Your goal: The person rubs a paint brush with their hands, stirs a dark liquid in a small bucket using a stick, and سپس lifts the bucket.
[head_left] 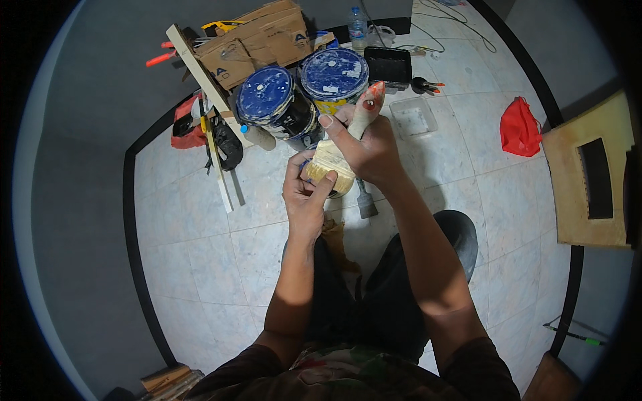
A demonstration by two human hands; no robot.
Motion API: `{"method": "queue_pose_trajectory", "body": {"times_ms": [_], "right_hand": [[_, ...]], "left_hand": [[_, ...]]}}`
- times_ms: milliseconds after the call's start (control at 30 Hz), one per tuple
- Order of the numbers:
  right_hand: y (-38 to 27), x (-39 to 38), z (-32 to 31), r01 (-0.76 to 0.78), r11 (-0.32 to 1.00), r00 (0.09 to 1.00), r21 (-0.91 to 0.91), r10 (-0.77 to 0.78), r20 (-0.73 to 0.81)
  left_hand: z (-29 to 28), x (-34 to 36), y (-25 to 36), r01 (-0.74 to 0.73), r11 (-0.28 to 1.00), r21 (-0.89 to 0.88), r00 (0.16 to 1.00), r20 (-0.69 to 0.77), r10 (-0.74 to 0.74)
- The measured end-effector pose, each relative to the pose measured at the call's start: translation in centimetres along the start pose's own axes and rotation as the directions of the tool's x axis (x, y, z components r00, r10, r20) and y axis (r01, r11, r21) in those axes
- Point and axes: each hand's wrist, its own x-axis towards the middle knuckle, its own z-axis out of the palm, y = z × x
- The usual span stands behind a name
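Observation:
A wide paintbrush (330, 157) is held up in front of me, its pale bristles toward the lower left. My right hand (370, 148) is wrapped round its handle, whose orange-red tip (372, 98) sticks up past my fingers. My left hand (305, 190) pinches the bristles between thumb and fingers. Below the brush, a round container is mostly hidden by my hands. Close by on the floor lies a tool with a flat grey end (367, 206), its other end hidden behind my right hand.
Two paint buckets with blue lids (265, 92) (334, 72) stand ahead, a bottle with a blue cap (257, 136) beside them. Behind lies a cardboard box (255, 45). A black tray (388, 65), a clear plastic tray (412, 117) and a red bag (520, 127) are to the right.

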Motion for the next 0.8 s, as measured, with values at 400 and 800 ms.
{"method": "queue_pose_trajectory", "body": {"times_ms": [400, 800], "right_hand": [[-1.1, 0.0, -0.2, -0.02, 0.996, 0.999, -0.088, 0.023, 0.03], [-0.6, 0.2, -0.4, -0.014, 0.997, 0.993, -0.074, 0.022, 0.116]], "left_hand": [[0.5, -0.2, -0.1, 0.033, 0.998, -0.049, 0.999, -0.018, -0.034], [-0.5, -0.2, -0.8, 0.014, 0.994, -0.11, 1.0, 0.002, -0.014]]}}
